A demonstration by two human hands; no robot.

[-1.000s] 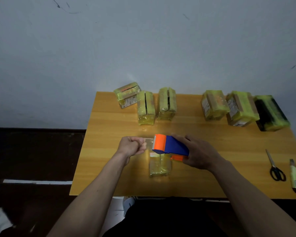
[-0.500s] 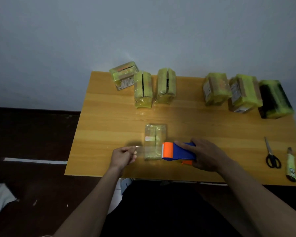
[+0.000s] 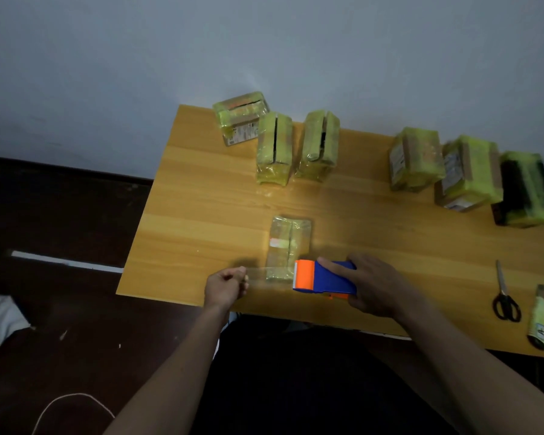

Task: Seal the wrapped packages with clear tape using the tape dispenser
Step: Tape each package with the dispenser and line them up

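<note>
- The right hand (image 3: 376, 285) clasps the tape dispenser (image 3: 324, 276); its grip is wrapped round the blue body.
- The left hand (image 3: 226, 285) pinches the clear tape (image 3: 266, 273) end, stretched between both grips over the package (image 3: 288, 249) on the surface (image 3: 201, 215).
- The tape is probably thin, sticky and floppy: keep it taut.

You face a wooden table (image 3: 201, 189) pushed against a pale grey wall (image 3: 139, 58); dark floor (image 3: 60, 215) spreads left of it.

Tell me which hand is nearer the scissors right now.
The right hand. It grips the tape dispenser with bare table between it and the scissors to its right; the left hand pinches the tape end, farther left.
</note>
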